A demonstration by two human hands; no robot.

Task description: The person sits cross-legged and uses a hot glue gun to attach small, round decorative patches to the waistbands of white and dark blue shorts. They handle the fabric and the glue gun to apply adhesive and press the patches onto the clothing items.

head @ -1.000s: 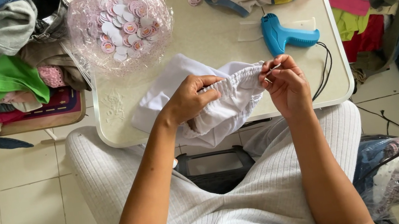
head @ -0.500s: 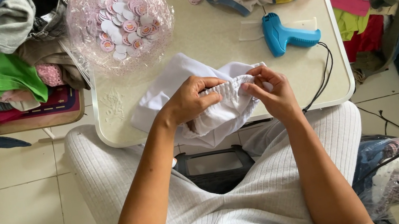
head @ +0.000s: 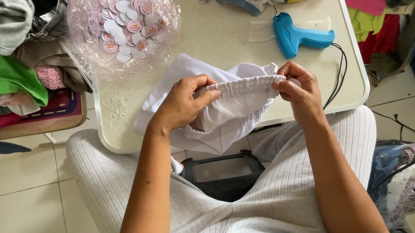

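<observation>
Head view: white garment stretched at near desk edge

Left hand (head: 183,103) and right hand (head: 298,87) each pinch the gathered band of the white fabric garment (head: 234,107), overhanging the cream desk's (head: 228,40) near edge. Blue glue gun (head: 298,36) lies toward the right edge; bare desktop between.

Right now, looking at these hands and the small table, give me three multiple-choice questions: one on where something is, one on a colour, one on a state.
1. Where does the glue gun lie?
A. on the table, beyond the right hand
B. on the floor
C. in the left hand

2. What colour is the glue gun?
A. red
B. blue
C. yellow

3. How is the white garment held?
A. folded flat, untouched
B. hanging from a hook
C. its gathered edge stretched between both hands

Answers: 1 A, it rests on the tabletop past the right hand; 2 B, its body is bright blue; 3 C, each hand pinches one end of the gathered edge.
</observation>
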